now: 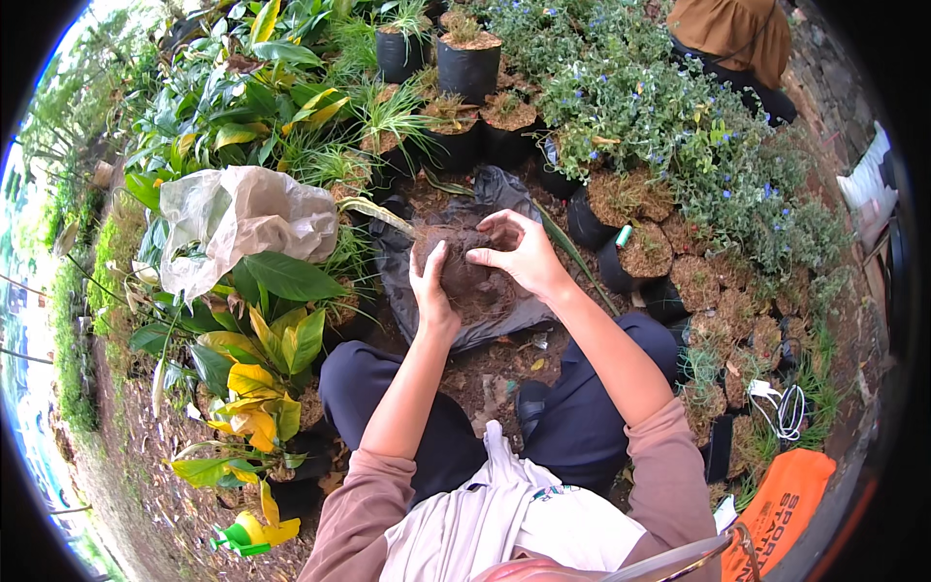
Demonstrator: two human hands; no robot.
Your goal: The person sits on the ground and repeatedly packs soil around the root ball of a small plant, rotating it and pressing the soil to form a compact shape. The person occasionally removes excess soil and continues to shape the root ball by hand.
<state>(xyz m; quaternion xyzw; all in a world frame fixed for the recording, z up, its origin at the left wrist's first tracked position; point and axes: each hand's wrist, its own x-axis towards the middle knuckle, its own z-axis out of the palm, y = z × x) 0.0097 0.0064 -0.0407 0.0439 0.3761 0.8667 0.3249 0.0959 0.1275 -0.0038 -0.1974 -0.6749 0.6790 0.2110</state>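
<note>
A brown, fibrous root ball point(465, 280) is between my hands, above a crumpled black plastic sheet point(398, 280) on the ground. My left hand point(434, 295) cups its near left side, thumb resting on top. My right hand point(525, 254) is at its right side, thumb and fingertips against the dark soil in a curved pinch. A pale, yellowish strap-like leaf point(378, 211) extends left from the root ball. Loose soil and fibres lie on the plastic below. Past my right wrist runs a long green leaf point(574, 254).
Black grow bags point(469, 69) stand ahead and right; a small green spool point(624, 236) lies on one. Broad-leaved plants point(284, 338) and crumpled translucent plastic point(247, 218) are left. At right are a white cable point(785, 415) and an orange bag point(782, 502). Another person point(731, 44) is far right.
</note>
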